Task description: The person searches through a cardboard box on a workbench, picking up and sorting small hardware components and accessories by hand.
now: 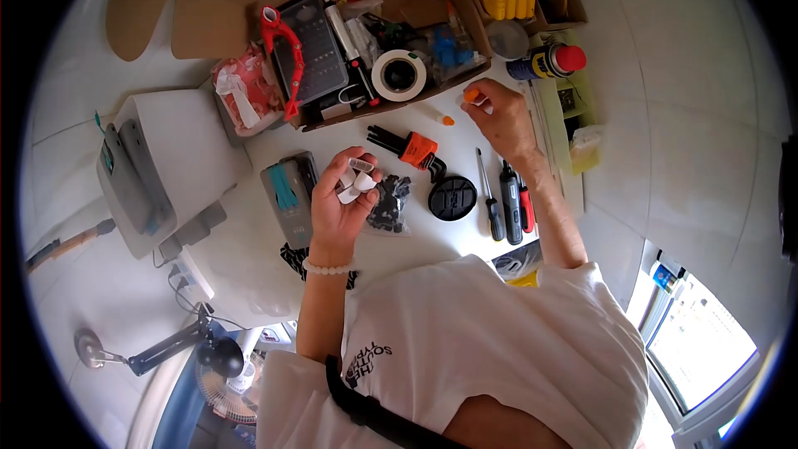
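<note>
My left hand point(337, 208), with a beaded bracelet point(327, 268) at the wrist, is cupped around several small white plastic pieces point(356, 185). My right hand point(504, 120) pinches a small orange cap-like piece point(472, 96) near the front edge of the cardboard box. On the table just left of it lies a small pale piece with an orange end point(447, 120). Between my hands are a hex key set point(416, 150) in an orange holder and a round black lens cap point(453, 198). A clear bag of dark small parts point(391, 204) lies beside my left hand.
The cardboard box point(440, 87) at the back holds a tape roll point(399, 76) and an organizer case point(312, 58). Right of centre lie a screwdriver point(491, 199) and a grey-black pen-shaped tool point(510, 204). A spray can point(544, 61) sits back right; a grey case point(288, 195) lies left.
</note>
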The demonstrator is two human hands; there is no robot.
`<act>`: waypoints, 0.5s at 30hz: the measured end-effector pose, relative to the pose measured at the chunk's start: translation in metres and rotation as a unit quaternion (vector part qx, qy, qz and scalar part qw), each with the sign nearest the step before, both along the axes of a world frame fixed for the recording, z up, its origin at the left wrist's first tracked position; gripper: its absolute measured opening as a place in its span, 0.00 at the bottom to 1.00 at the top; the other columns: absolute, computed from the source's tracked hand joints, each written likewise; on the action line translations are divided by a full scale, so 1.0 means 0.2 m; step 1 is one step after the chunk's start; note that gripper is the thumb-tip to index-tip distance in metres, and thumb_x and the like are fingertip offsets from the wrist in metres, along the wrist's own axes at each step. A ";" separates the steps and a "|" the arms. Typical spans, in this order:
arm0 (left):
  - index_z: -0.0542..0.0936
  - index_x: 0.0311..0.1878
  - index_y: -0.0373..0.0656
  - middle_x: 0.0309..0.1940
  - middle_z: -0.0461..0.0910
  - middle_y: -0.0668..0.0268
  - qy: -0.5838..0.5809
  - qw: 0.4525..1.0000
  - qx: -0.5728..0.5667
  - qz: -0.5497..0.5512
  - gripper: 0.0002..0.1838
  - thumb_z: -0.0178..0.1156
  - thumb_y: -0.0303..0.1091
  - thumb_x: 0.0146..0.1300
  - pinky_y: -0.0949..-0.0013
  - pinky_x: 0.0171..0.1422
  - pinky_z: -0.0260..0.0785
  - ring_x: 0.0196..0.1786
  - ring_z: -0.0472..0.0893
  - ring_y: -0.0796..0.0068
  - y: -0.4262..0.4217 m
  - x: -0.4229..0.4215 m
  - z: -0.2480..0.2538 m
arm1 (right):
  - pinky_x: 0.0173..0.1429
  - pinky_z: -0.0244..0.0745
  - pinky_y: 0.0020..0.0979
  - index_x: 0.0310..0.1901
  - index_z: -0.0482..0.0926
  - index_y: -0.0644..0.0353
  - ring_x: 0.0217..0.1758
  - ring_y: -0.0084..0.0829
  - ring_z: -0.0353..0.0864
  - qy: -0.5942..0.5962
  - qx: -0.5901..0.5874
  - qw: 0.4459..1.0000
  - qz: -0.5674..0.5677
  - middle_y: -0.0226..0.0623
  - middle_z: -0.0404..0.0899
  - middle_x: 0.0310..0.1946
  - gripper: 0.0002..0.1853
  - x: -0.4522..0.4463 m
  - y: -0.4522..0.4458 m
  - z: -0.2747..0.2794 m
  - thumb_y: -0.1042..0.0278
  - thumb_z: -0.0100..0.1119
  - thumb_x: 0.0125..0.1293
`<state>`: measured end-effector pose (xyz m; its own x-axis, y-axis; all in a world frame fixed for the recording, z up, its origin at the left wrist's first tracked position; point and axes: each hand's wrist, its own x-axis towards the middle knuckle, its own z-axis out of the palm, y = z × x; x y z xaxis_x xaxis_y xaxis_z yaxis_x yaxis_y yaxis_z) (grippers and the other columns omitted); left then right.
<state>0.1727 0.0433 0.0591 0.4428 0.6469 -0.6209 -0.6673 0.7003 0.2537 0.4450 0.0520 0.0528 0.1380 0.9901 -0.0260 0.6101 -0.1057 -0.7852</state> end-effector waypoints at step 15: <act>0.75 0.46 0.40 0.38 0.76 0.59 -0.013 1.000 0.004 0.014 0.13 0.50 0.36 0.64 0.71 0.28 0.73 0.37 0.77 0.63 0.03 0.00 -0.01 | 0.39 0.76 0.34 0.45 0.74 0.66 0.35 0.41 0.80 -0.155 -0.009 0.987 0.045 0.46 0.77 0.37 0.16 0.01 -0.07 0.00 0.87 0.52 0.52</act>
